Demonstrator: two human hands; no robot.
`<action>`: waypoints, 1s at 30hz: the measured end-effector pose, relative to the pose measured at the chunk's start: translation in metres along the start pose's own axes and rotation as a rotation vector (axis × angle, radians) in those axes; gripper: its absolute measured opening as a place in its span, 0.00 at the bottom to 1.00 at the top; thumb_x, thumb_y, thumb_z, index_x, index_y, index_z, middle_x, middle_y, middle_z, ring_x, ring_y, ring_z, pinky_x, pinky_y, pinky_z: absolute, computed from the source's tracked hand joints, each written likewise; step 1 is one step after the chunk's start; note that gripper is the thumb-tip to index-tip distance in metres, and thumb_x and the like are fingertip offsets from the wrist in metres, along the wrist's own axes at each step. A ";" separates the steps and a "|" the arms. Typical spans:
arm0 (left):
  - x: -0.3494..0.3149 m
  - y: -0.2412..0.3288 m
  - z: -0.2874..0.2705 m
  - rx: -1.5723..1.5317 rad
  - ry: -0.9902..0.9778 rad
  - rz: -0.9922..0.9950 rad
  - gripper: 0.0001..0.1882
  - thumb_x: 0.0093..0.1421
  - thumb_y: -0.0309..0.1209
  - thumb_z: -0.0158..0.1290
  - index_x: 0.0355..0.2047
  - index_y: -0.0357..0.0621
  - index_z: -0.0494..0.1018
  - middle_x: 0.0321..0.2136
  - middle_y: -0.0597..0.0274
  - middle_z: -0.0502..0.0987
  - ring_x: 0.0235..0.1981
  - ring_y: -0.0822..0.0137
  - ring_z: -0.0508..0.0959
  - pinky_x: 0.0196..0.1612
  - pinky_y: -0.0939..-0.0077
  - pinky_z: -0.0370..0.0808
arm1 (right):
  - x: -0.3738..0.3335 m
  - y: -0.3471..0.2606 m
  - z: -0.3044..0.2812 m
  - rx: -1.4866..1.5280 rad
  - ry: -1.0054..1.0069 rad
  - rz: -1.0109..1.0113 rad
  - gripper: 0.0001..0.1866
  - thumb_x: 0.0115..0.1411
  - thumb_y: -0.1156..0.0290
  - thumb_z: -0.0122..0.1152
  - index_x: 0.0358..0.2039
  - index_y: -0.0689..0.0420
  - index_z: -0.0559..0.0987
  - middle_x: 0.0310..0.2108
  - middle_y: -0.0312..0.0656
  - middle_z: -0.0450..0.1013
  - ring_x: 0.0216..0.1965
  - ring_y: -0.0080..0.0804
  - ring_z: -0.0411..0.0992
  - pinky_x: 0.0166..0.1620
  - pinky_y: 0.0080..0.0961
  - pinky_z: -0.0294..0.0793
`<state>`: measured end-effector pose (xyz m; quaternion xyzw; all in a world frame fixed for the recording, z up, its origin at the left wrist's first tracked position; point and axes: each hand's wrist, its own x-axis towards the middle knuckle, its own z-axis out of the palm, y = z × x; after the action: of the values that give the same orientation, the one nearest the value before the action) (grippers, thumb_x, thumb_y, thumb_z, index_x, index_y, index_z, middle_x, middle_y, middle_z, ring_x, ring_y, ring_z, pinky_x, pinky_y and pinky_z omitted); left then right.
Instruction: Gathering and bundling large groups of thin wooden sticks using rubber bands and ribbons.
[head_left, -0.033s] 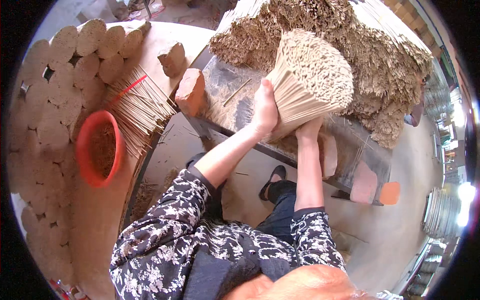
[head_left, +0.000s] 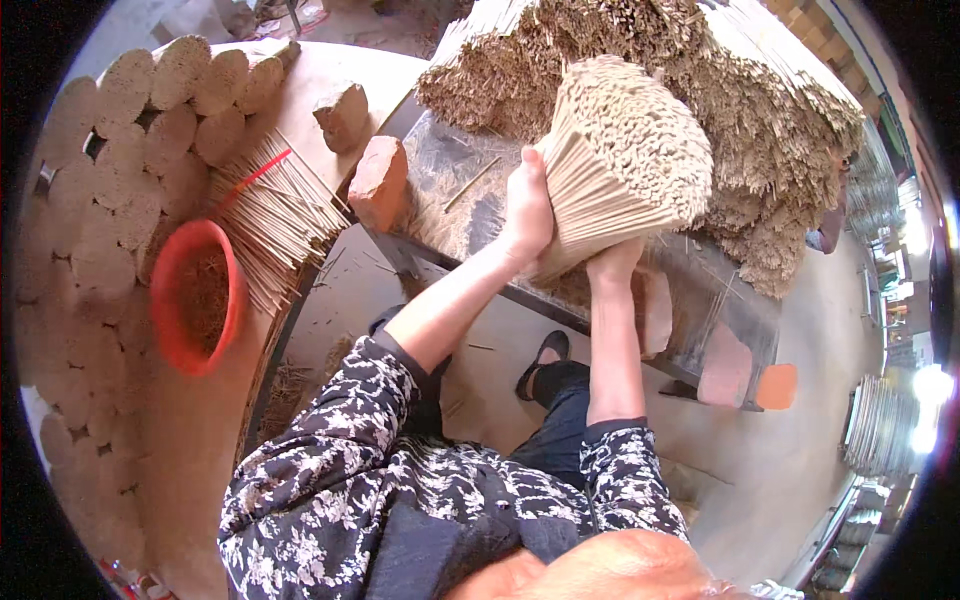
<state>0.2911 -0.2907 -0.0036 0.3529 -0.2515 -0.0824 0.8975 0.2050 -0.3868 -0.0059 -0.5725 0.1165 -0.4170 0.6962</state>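
And it's both hands on the bundle of sticks (head_left: pixel 632 150)! The left hand (head_left: pixel 528 208) presses in on its left side, thumb up along the sticks, the other fingers mostly hidden. The right hand (head_left: pixel 615 262) comes in from below, palm against the lower end, fingers lost to view behind the bundle but clamped on it with the left. The bundle leans here, fanned broad at the top, its blunt tips facing up and to the right, narrow down by the wrists. It sits over the dark counter (head_left: pixel 455 185); whether its bottom touches down, I cannot tell.

Right behind it, what a heap of sticks (head_left: pixel 780 150), piled high across the far side! A reddish brick (head_left: pixel 379 185) stands at the counter's left corner, another block (head_left: pixel 655 312) is just beside the right forearm, and a pink block (head_left: pixel 725 367) and an orange block (head_left: pixel 777 387) show at the near right.

Over to the left, on a pale counter (head_left: pixel 200 450), a red bowl (head_left: pixel 238 290) holds brown scraps, loose sticks (head_left: pixel 290 225) lie fanned beside it with a red strip (head_left: pixel 262 174) across them, and round bundles (head_left: pixel 127 85) are stacked up behind!
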 end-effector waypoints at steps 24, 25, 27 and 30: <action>0.020 -0.005 -0.042 0.154 0.159 -0.158 0.43 0.64 0.63 0.33 0.45 0.29 0.75 0.43 0.45 0.78 0.48 0.58 0.75 0.57 0.64 0.64 | 0.078 -0.185 0.053 -1.256 -0.629 -0.019 0.41 0.66 0.39 0.34 0.64 0.65 0.58 0.64 0.53 0.57 0.66 0.39 0.53 0.66 0.29 0.48; 0.020 -0.005 -0.042 0.143 0.168 -0.155 0.43 0.64 0.63 0.33 0.45 0.29 0.75 0.43 0.45 0.78 0.48 0.58 0.75 0.57 0.64 0.64 | 0.079 -0.186 0.056 -1.136 -0.629 0.001 0.43 0.65 0.37 0.32 0.64 0.64 0.57 0.66 0.53 0.53 0.68 0.39 0.49 0.68 0.30 0.44; 0.020 -0.006 -0.041 0.166 0.149 -0.211 0.42 0.64 0.63 0.34 0.45 0.28 0.75 0.43 0.44 0.78 0.48 0.57 0.75 0.56 0.64 0.64 | 0.076 -0.186 0.063 -1.249 -0.774 -0.131 0.42 0.65 0.38 0.34 0.64 0.64 0.57 0.66 0.53 0.53 0.68 0.41 0.49 0.68 0.31 0.43; 0.020 -0.004 -0.040 0.152 0.167 -0.220 0.42 0.64 0.62 0.34 0.44 0.29 0.75 0.43 0.45 0.78 0.47 0.58 0.75 0.56 0.64 0.65 | 0.062 -0.184 0.075 -1.587 -0.996 -0.496 0.41 0.64 0.40 0.39 0.64 0.63 0.58 0.65 0.53 0.53 0.68 0.45 0.47 0.68 0.35 0.42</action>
<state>0.3291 -0.2762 -0.0235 0.4510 -0.1412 -0.1315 0.8714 0.2095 -0.3784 0.2015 -0.9953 -0.0684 -0.0617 -0.0308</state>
